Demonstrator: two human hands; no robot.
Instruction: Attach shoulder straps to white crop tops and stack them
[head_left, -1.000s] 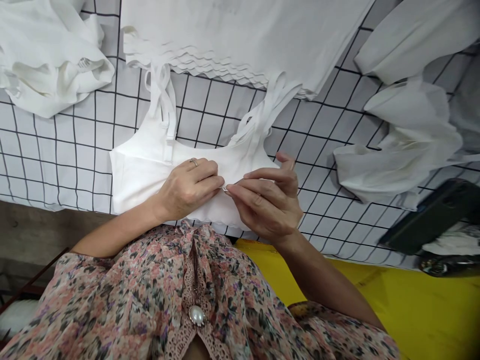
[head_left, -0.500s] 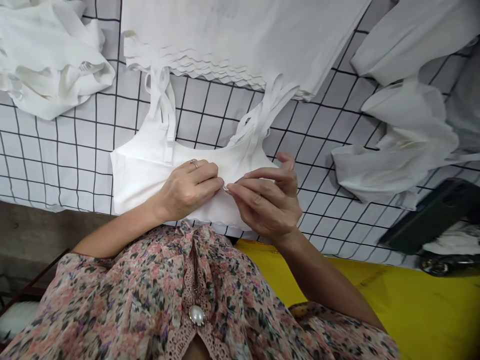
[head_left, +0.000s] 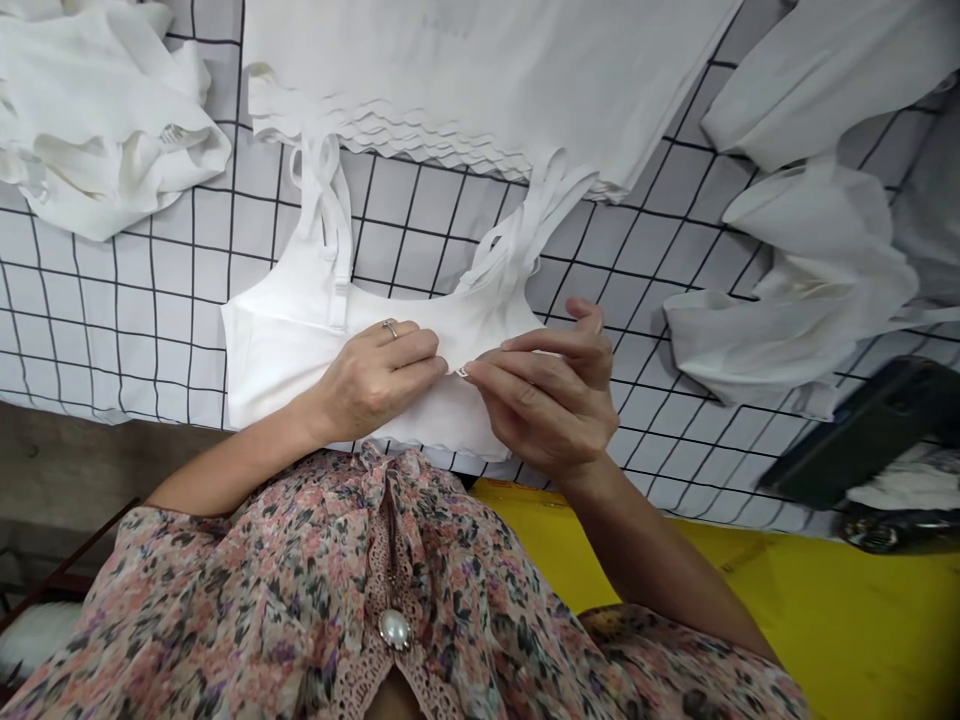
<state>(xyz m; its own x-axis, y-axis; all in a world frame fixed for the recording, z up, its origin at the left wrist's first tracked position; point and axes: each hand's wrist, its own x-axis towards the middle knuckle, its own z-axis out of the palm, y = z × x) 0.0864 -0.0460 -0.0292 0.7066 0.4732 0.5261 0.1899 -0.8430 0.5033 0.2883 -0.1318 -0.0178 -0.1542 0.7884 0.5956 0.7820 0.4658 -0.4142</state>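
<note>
A white strappy top (head_left: 277, 350) lies flat on the checked cloth (head_left: 135, 300), straps pointing away from me. My left hand (head_left: 371, 378), a ring on one finger, rests on the top's middle with fingers closed, pinching the fabric. My right hand (head_left: 544, 400) is closed in a pinch right beside it, holding a small thin metal thing (head_left: 459, 371) at the fingertips; I cannot make out what it is. The fingertips of both hands almost touch.
A stack of folded white garments (head_left: 480, 80) lies just beyond the top. Crumpled white cloth (head_left: 97, 120) sits at far left, more white pieces (head_left: 810, 290) at right. A dark flat object (head_left: 862, 435) lies at the right edge. A yellow surface (head_left: 825, 620) shows below.
My right hand has drawn slightly to the right, away from the left hand, with the small metal thing in its pinch. The left hand stays put on the fabric.
</note>
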